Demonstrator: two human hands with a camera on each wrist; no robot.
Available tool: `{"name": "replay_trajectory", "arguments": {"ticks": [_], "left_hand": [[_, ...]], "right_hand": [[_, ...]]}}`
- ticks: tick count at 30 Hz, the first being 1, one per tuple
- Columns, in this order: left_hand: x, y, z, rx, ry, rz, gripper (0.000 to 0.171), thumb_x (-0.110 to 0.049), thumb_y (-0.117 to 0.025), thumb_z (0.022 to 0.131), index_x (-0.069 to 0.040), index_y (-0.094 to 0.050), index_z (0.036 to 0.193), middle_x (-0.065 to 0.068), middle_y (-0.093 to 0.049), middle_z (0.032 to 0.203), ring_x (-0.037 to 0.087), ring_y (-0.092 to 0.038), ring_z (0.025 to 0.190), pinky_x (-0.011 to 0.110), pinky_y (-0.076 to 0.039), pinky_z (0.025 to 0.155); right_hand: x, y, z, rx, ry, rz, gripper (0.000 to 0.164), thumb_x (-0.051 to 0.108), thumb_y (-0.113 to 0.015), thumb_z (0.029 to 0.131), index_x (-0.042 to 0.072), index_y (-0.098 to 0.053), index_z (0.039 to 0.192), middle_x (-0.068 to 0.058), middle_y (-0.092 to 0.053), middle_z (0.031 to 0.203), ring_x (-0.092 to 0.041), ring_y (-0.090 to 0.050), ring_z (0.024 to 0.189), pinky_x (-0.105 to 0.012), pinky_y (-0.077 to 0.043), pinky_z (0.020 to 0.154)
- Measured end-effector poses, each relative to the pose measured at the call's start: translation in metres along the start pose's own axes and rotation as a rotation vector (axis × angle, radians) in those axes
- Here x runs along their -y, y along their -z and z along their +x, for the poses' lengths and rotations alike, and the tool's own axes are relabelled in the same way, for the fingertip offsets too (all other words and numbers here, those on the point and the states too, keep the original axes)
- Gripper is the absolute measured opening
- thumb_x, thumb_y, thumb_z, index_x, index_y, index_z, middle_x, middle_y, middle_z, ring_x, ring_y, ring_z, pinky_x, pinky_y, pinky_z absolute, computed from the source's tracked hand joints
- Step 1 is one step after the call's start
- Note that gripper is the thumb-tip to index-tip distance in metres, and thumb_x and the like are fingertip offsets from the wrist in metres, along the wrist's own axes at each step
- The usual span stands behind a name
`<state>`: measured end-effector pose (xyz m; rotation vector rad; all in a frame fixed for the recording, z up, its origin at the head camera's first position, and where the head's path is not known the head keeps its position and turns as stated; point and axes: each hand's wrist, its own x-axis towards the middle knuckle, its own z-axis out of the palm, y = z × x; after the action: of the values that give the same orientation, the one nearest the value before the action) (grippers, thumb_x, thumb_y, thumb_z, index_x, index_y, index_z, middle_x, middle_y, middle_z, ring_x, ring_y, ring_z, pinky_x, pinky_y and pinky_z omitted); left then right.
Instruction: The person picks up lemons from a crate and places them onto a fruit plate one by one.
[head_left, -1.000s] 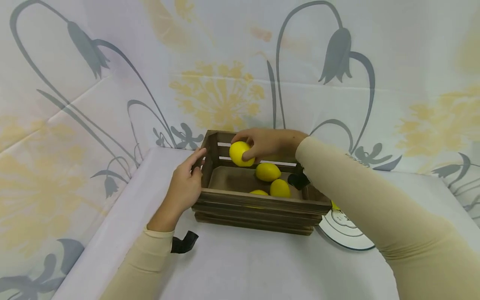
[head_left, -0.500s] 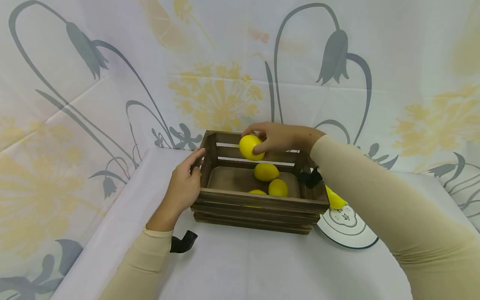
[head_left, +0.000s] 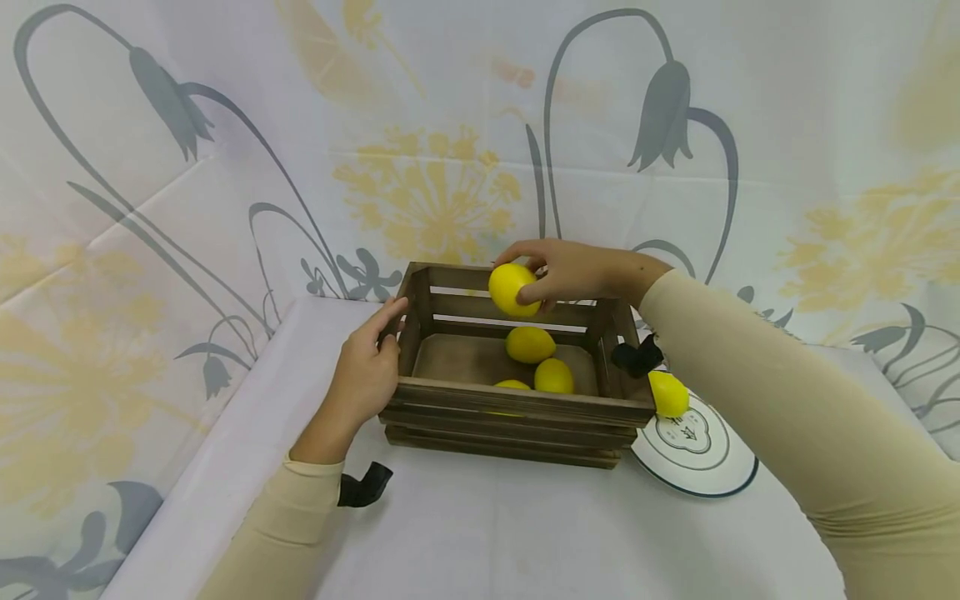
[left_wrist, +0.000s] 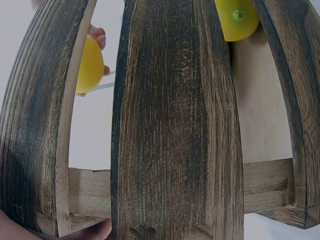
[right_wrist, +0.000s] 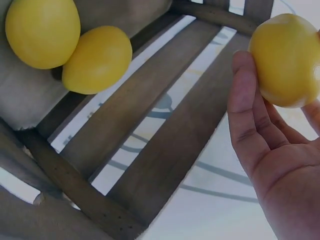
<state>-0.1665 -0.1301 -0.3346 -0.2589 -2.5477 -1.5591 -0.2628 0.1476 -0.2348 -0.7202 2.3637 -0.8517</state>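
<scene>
My right hand (head_left: 576,268) pinches a lemon (head_left: 510,289) between thumb and fingers, above the back part of a dark slatted wooden crate (head_left: 517,440). In the right wrist view this lemon (right_wrist: 285,60) is held at the fingertips. My left hand (head_left: 365,364) grips the crate's left end, its thumb near the front corner; the left wrist view shows the end slats (left_wrist: 172,120) close up, with part of a finger behind them. Inside the crate are a lemon (head_left: 530,344), another lemon (head_left: 553,377) beside it, and a third lemon (head_left: 513,386) partly hidden by the front rim.
Right of the crate stands a white plate (head_left: 720,477) with a dark rim and printed centre, overlapped by my right sleeve. A yellow lemon (head_left: 669,394) shows on it. White cloth (head_left: 450,533) covers the table, and a flower-patterned curtain (head_left: 465,83) hangs behind.
My right hand has moved right and slightly up with the lemon, uncovering more of the plate and the lemon on it. My left hand stays at the crate's left end.
</scene>
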Motion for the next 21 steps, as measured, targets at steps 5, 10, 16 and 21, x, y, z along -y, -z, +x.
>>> {"name": "replay_trajectory", "arguments": {"ticks": [5,10,16,21], "left_hand": [[0.000,0.000,0.001,-0.007,-0.001,0.001,0.051,-0.001,-0.032,0.102,-0.007,-0.043,0.151,0.009,-0.030,0.163,0.028,-0.049,0.137,0.038,-0.044,0.094],[0.000,0.001,0.001,-0.011,0.003,0.005,0.051,-0.001,-0.031,0.102,-0.007,-0.043,0.151,0.008,-0.030,0.163,0.027,-0.049,0.136,0.038,-0.045,0.092],[0.000,0.002,0.001,-0.002,0.006,0.003,0.051,-0.002,-0.031,0.102,-0.008,-0.043,0.152,0.008,-0.029,0.164,0.028,-0.048,0.137,0.034,-0.044,0.089],[0.000,0.002,0.000,0.000,0.002,0.004,0.052,-0.001,-0.031,0.102,-0.007,-0.043,0.152,0.008,-0.029,0.164,0.028,-0.048,0.137,0.035,-0.044,0.089]], "right_hand": [[0.000,0.002,-0.004,-0.019,0.012,-0.013,0.061,0.019,-0.062,0.089,0.018,-0.044,0.147,-0.017,-0.058,0.131,-0.026,-0.061,0.104,-0.040,-0.057,0.087],[0.001,0.003,-0.008,-0.046,0.029,-0.017,0.058,0.017,-0.062,0.089,0.020,-0.046,0.145,-0.015,-0.058,0.131,-0.027,-0.061,0.103,-0.038,-0.057,0.083],[0.003,0.005,-0.017,-0.077,0.010,-0.040,0.056,0.018,-0.061,0.090,0.024,-0.047,0.144,-0.012,-0.057,0.130,-0.028,-0.061,0.105,-0.035,-0.057,0.083],[0.000,0.007,-0.025,-0.086,0.039,-0.047,0.056,0.018,-0.061,0.089,0.020,-0.047,0.144,-0.016,-0.057,0.125,-0.029,-0.061,0.100,-0.035,-0.057,0.081]]}}
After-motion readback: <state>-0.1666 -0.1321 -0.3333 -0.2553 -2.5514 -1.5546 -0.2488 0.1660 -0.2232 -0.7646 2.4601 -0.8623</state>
